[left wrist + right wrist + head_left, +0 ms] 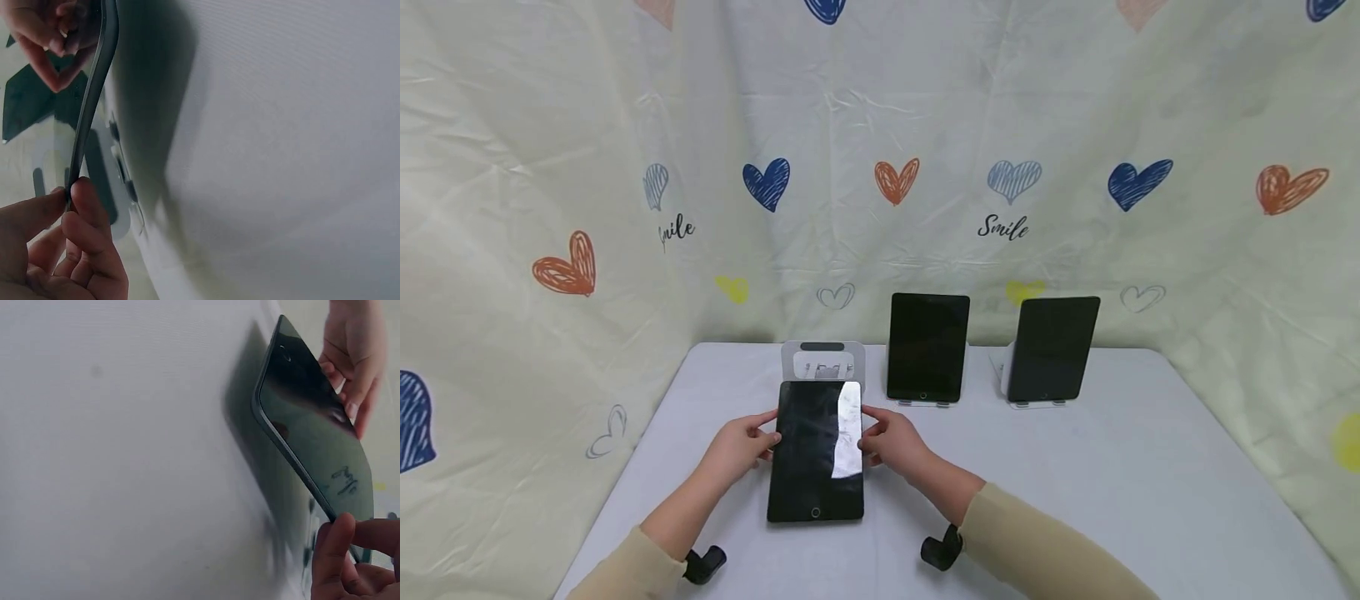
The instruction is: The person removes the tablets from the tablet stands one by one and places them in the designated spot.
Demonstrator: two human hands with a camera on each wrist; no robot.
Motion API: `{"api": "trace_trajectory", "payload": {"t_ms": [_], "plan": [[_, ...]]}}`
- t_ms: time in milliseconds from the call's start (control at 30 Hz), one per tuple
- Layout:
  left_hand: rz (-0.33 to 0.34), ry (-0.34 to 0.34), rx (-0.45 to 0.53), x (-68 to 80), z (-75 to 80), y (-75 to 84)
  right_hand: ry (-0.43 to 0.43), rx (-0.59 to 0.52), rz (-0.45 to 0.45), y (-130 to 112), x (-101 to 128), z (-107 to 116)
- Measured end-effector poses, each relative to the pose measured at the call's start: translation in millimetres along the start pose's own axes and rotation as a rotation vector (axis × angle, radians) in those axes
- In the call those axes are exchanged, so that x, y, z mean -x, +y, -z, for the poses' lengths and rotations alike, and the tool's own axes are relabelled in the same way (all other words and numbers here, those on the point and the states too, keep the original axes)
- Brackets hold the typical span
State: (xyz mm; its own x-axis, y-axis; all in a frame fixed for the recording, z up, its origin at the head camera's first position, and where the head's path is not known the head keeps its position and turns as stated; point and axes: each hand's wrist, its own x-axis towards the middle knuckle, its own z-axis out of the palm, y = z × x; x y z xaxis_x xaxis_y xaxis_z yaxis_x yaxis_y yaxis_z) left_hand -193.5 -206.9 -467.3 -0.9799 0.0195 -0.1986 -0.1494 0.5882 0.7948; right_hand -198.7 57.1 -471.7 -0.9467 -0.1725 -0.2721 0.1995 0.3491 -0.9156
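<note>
Holding tablet (817, 454) by both long edges, tilted off grey table (1075, 467), just in front of empty white stand (823, 363). Left hand (739, 446) pinching left edge, thumb on top; right hand (893, 442) pinching right edge, fingers curled round it. Probably mid-transfer between table and stand; seating it calls for raising top edge, keeping lower edge level. Two more tablets (928, 347) (1051, 350) upright on stands behind.
</note>
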Motion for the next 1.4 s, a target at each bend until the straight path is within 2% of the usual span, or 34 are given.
{"api": "trace_trajectory", "payload": {"t_ms": [367, 633, 833, 1067, 1400], "plan": [[0.090, -0.100, -0.048, 1.9, -6.6, -12.7, -0.059, 0.175, 0.000, 8.1, 6.9, -8.7], [0.062, -0.133, -0.124, -0.3, -6.3, -21.1, -0.085, 0.235, -0.051, 6.4, 10.5, -16.7], [0.064, -0.168, -0.156, 1.2, -3.6, -20.5, -0.097, 0.319, -0.104, 2.5, 10.3, -19.2], [0.054, -0.169, -0.186, 2.6, -3.2, -16.3, -0.090, 0.380, -0.118, 1.5, 10.1, -17.9], [0.038, -0.156, -0.190, 0.9, -5.2, -20.2, -0.081, 0.435, -0.099, 2.1, 11.6, -15.2]]}}
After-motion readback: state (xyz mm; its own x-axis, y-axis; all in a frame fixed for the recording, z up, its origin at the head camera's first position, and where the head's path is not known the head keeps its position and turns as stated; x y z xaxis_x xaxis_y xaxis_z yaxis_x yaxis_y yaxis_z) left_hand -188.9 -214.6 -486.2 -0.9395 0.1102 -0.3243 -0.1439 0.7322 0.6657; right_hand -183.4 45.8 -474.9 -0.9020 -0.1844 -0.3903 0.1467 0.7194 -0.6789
